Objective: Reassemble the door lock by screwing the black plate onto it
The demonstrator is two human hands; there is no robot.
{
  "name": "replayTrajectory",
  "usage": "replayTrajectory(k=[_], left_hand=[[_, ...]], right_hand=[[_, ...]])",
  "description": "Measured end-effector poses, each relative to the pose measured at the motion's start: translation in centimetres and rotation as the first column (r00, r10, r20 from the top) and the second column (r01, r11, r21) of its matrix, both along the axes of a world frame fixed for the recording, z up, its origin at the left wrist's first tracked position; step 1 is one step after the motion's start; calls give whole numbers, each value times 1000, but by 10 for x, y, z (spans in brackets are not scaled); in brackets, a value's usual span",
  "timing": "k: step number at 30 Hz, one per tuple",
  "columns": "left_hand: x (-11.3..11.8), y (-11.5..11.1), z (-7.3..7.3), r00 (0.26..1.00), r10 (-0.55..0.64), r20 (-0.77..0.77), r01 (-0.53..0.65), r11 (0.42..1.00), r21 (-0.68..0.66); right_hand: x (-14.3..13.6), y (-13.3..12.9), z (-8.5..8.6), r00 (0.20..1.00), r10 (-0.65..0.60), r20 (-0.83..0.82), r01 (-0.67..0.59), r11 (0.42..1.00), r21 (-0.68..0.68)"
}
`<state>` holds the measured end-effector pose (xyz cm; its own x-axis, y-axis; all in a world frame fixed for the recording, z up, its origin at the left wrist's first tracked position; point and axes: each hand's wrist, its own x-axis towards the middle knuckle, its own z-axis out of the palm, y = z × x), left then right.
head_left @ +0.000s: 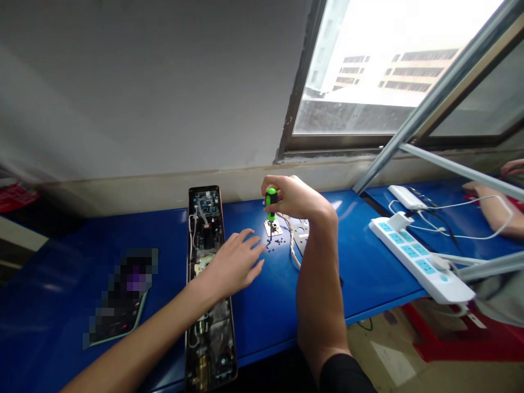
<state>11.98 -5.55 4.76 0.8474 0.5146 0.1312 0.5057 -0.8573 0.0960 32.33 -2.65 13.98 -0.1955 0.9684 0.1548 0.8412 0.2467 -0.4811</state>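
While the right hand point(292, 196) has its fingers wrapped around a green and black screwdriver point(271, 203), pointing down at the small plate point(279, 231) near the back edge of the blue tabletop point(262, 305), the left hand point(231, 263) has its fingers apart, just beside the tiny screws point(279, 240). A bump from those fingers or a tug on the pale cable point(291, 240) could scatter the screws, and a crooked screwdriver could slip. The long open case point(219, 333) reaches toward the front edge, and a drooping left arm could squash its wires.
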Motion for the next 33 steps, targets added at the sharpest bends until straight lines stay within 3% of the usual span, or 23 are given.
replayTrajectory(k=[5, 13, 23, 33], left_hand=[[19, 8, -4, 989, 29, -148, -22, 998, 51], [49, 30, 2, 967, 108, -232, -123, 991, -49], [52, 46, 1, 951, 270, -152, -293, 943, -159], [50, 55, 3, 943, 300, -147, -326, 922, -209]], right_hand=[[2, -4, 2, 1000, 1, 4, -1, 1000, 19], [5, -4, 2, 999, 13, -38, -12, 1000, 23], [5, -21, 18, 986, 62, -153, -52, 996, 73], [9, -23, 18, 977, 87, -195, -66, 992, 109]])
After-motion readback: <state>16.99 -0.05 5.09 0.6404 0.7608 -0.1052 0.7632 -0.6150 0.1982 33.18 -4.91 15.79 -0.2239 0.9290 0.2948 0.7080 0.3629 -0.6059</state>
